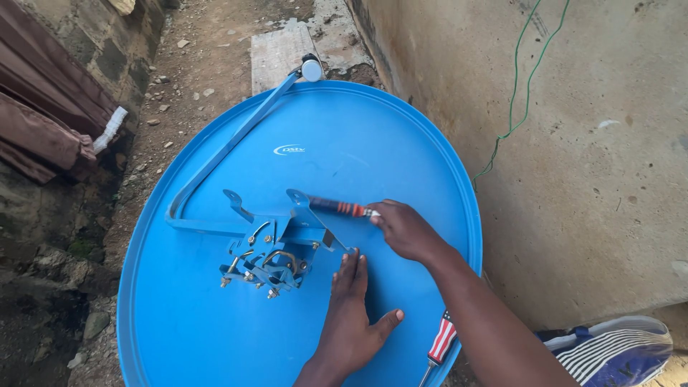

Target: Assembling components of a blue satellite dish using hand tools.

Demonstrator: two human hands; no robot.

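A big blue satellite dish [215,322] lies with its back side up, leaning by a concrete wall. A blue metal mounting bracket [276,247] with bolts sits at its middle, and a blue feed arm [229,147] runs up to a white end piece [311,69]. My right hand [405,229] grips a tool with a red and dark handle [337,207], whose tip points at the bracket. My left hand [351,315] lies flat on the dish, fingers touching the bracket's right edge. A second screwdriver with a striped handle [442,337] lies at the dish's lower right rim.
A rough concrete wall [588,158] rises on the right with a green wire [516,93] hanging down it. Stone wall and brown cloth [43,122] stand on the left. Dirt ground with pebbles and a wooden plank [276,50] lie beyond. A striped shoe [616,351] shows at bottom right.
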